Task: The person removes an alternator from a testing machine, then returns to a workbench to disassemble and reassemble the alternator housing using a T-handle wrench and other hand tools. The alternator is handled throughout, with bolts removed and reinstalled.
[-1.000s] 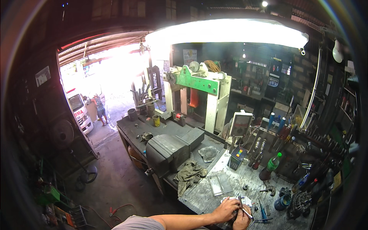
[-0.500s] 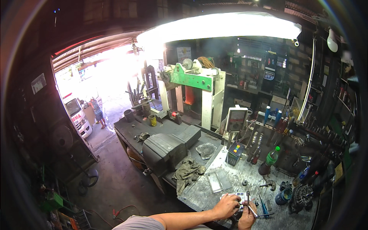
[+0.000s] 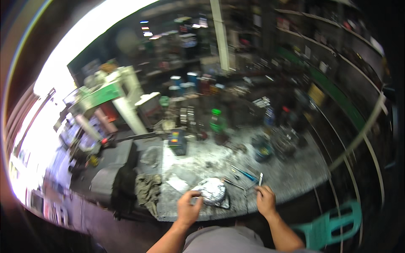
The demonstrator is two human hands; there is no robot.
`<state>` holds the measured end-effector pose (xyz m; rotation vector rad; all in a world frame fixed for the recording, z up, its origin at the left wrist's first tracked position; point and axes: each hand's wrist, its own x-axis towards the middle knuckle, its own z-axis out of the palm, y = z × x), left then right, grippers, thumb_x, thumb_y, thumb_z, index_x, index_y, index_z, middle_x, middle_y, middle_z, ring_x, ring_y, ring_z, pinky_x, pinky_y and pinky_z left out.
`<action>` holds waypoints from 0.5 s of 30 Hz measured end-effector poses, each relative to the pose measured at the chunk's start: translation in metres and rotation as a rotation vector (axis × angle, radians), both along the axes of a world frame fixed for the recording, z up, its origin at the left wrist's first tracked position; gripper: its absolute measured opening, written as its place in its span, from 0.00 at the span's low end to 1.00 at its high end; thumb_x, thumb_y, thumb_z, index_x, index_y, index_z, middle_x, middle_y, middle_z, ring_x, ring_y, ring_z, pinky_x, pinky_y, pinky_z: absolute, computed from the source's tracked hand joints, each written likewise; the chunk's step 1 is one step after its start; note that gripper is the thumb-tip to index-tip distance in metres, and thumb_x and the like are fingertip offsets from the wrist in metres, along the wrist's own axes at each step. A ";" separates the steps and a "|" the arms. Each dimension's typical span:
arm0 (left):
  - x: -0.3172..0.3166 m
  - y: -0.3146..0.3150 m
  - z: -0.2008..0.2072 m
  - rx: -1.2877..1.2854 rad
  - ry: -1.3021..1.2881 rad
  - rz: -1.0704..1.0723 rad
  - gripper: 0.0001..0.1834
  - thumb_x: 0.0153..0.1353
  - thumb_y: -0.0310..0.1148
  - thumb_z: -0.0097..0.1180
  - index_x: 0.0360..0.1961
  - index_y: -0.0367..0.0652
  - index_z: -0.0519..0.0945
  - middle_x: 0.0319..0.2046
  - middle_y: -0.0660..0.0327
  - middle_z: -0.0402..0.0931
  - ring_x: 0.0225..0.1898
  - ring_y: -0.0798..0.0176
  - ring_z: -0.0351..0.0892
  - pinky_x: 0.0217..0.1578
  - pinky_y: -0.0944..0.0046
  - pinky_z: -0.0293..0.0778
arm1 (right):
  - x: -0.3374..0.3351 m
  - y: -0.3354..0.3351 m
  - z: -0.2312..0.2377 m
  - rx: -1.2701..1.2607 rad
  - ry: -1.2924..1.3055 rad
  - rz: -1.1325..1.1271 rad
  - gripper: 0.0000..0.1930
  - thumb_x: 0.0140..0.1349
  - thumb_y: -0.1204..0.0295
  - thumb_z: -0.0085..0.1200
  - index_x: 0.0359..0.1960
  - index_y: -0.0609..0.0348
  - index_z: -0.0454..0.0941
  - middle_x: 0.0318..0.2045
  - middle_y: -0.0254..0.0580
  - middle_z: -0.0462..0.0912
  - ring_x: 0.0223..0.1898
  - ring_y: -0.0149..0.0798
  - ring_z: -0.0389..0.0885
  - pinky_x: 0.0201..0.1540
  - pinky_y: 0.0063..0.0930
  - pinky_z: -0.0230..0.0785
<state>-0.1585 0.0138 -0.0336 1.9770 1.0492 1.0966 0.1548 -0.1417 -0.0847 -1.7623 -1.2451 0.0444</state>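
A round silver metal part lies near the bench's front edge, its surface shiny and blurred. At its left edge my left hand has its thumb and fingers apart, holding nothing. Farther right, my right hand is closed in a pinch beside a slim wrench with a crossbar; blur hides what is between the fingertips. A small grey bar shows just beyond those fingers. A blue-handled screwdriver lies farther back on the bench.
A crumpled rag lies left on the bench. Behind stand a dark box, a green-capped bottle, a blue jar and a dark metal assembly. A green plastic chair is at the right.
The view has swung right and down, bringing the chair into sight. My hands, close together before, are now apart. The round silver part, formerly mostly hidden by my hands, now shows between them.
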 end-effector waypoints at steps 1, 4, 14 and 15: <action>0.001 0.003 0.003 -0.071 -0.018 0.024 0.09 0.65 0.23 0.72 0.45 0.35 0.88 0.42 0.51 0.92 0.46 0.54 0.92 0.52 0.57 0.85 | 0.007 -0.011 -0.010 -0.064 -0.031 -0.041 0.13 0.64 0.85 0.60 0.48 0.60 0.88 0.42 0.52 0.88 0.46 0.60 0.88 0.48 0.48 0.81; 0.011 0.007 0.015 -0.090 -0.079 -0.038 0.07 0.67 0.23 0.72 0.44 0.33 0.87 0.40 0.52 0.92 0.43 0.59 0.93 0.50 0.59 0.85 | 0.021 -0.036 -0.044 -0.199 -0.015 -0.170 0.13 0.65 0.83 0.62 0.49 0.58 0.89 0.42 0.50 0.87 0.46 0.60 0.88 0.48 0.49 0.82; 0.154 0.093 0.031 0.135 0.616 -0.369 0.11 0.69 0.36 0.69 0.44 0.40 0.89 0.40 0.46 0.91 0.45 0.40 0.92 0.49 0.47 0.85 | 0.043 -0.037 -0.066 -0.178 -0.055 -0.300 0.20 0.59 0.79 0.70 0.54 0.57 0.89 0.63 0.49 0.81 0.68 0.59 0.76 0.72 0.56 0.68; 0.172 0.110 0.024 0.138 0.750 -0.415 0.12 0.68 0.37 0.68 0.43 0.40 0.90 0.41 0.45 0.91 0.45 0.39 0.92 0.49 0.47 0.85 | 0.047 -0.037 -0.063 -0.146 -0.071 -0.293 0.21 0.58 0.80 0.70 0.54 0.57 0.89 0.64 0.50 0.80 0.70 0.60 0.75 0.73 0.55 0.68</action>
